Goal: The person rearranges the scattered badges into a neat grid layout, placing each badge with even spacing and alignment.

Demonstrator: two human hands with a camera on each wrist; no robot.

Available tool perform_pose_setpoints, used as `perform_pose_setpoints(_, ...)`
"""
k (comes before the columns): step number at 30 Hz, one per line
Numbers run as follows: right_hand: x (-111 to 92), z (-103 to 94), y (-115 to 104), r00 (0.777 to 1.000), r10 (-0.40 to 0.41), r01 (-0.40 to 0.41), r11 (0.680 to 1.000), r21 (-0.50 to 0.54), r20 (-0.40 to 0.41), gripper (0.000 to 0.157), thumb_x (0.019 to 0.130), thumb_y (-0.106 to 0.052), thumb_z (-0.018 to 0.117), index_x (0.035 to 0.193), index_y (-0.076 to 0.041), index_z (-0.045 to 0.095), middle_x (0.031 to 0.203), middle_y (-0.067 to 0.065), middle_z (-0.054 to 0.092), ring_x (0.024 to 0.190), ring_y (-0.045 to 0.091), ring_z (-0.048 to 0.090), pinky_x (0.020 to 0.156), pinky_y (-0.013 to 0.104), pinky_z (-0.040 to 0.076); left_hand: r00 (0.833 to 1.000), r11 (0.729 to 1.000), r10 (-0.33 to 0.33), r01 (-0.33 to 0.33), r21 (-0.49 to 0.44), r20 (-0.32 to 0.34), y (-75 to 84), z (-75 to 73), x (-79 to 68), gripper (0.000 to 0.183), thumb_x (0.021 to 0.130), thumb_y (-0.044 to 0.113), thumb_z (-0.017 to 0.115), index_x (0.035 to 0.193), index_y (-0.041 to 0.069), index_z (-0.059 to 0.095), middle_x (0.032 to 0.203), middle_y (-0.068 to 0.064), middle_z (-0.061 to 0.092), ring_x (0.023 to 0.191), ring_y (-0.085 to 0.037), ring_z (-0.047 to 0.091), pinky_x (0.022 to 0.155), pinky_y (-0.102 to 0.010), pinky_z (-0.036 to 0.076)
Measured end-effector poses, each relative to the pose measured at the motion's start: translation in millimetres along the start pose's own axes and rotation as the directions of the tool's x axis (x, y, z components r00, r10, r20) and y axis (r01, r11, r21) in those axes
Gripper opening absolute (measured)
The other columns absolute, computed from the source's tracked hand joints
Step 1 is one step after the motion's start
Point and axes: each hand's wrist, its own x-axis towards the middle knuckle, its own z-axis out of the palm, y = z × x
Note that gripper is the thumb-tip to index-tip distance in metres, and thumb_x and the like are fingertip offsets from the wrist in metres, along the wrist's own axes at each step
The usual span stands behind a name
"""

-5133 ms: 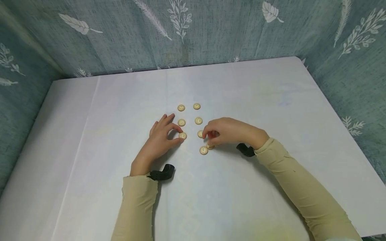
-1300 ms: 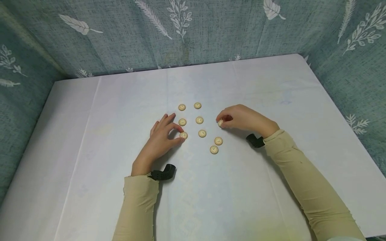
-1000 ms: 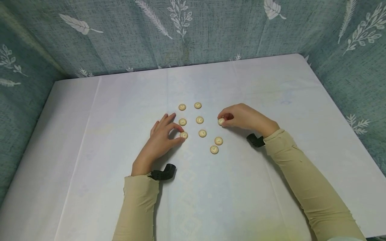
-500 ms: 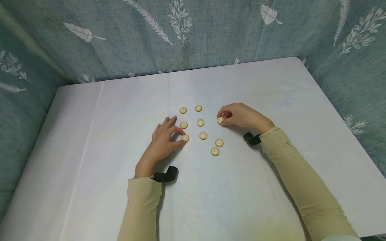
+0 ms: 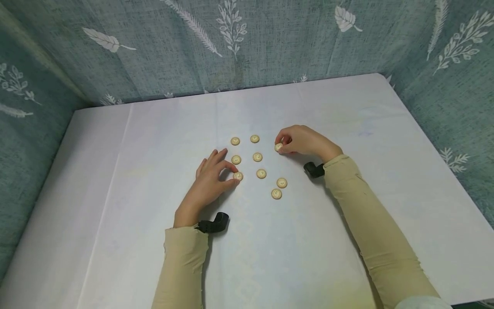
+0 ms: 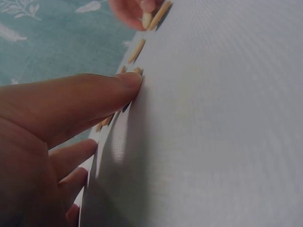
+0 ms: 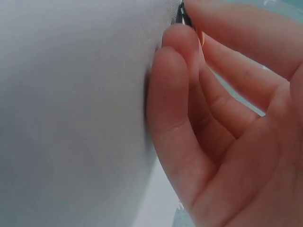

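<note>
Round, cream, wooden-looking buttons (image 5: 238,176) (likely light, stiff) are pinched by left hand (image 5: 207,182) and right hand (image 5: 304,140), best rim-held.

Table (image 5: 131,240): white surface, faintly tinted (a pale crease (image 5: 104,206) runs along its left side).
Curtain (image 5: 278,47): blue-green, printed with white leaves (image 5: 109,42) and sprigs (image 5: 232,29), behind it.

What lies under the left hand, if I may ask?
Shadowed white tabletop shows beneath the left hand, which pinches a round beige button; whatever that hand covers is hidden.
</note>
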Motion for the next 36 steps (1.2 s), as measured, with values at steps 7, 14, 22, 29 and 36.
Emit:
perform_pose_setpoints(7,12,-5.1,-2,0.999,0.027,-0.027,1.0,0.003,0.027,0.022,0.083,-0.022,0.063,0.103,-0.015,0.06,0.081,0.005,0.058,0.068,0.019,0.053,0.066,0.032,0.039,1.0,1.0,0.009,-0.009,-0.004,-0.002,-0.7,-0.3,0.4,0.02,0.077,0.031,0.068,0.09,0.021,0.058,0.145,-0.006,0.023,0.135,-0.022,0.004,0.105,-0.044,-0.001)
perform_pose_setpoints(14,19,-8.5,2,0.999,0.035,-0.035,0.999,-0.001,0.033,0.023,0.083,-0.023,0.063,0.105,-0.015,0.06,0.083,0.004,0.059,0.069,0.018,0.054,0.066,0.031,0.04,1.0,1.0,0.011,-0.011,-0.01,0.006,0.5,1.2,-0.5,0.02,0.076,0.031,0.069,0.09,0.021,0.059,0.145,-0.006,0.023,0.135,-0.022,0.004,0.105,-0.044,-0.001)
perform_pose_setpoints(22,21,-5.7,4,1.0,0.025,-0.024,0.999,0.031,-0.008,0.025,0.083,-0.024,0.063,0.106,-0.016,0.06,0.078,0.004,0.059,0.067,0.018,0.052,0.065,0.031,0.038,1.0,1.0,0.006,-0.006,0.007,-0.007,0.5,-0.7,-0.7,0.019,0.076,0.03,0.069,0.09,0.022,0.058,0.145,-0.006,0.024,0.135,-0.022,0.004,0.105,-0.043,-0.001)
perform_pose_setpoints(29,19,-8.7,6,0.999,0.029,-0.028,0.999,0.035,-0.019,0.023,0.082,-0.021,0.064,0.104,-0.015,0.06,0.08,0.005,0.058,0.068,0.019,0.052,0.064,0.031,0.04,1.0,1.0,0.004,-0.004,0.004,-0.007,0.5,-2.2,-0.1,0.019,0.077,0.031,0.068,0.09,0.021,0.059,0.145,-0.006,0.023,0.135,-0.022,0.004,0.105,-0.043,-0.002)
perform_pose_setpoints(36,17,-9.7,7,0.999,0.028,-0.027,1.0,0.011,-0.029,0.022,0.082,-0.019,0.064,0.103,-0.015,0.06,0.078,0.006,0.058,0.066,0.019,0.052,0.064,0.032,0.039,1.0,1.0,0.005,-0.005,0.001,-0.003,-1.0,-0.8,0.6,0.02,0.077,0.032,0.068,0.091,0.021,0.059,0.145,-0.005,0.023,0.135,-0.021,0.004,0.105,-0.042,-0.002)
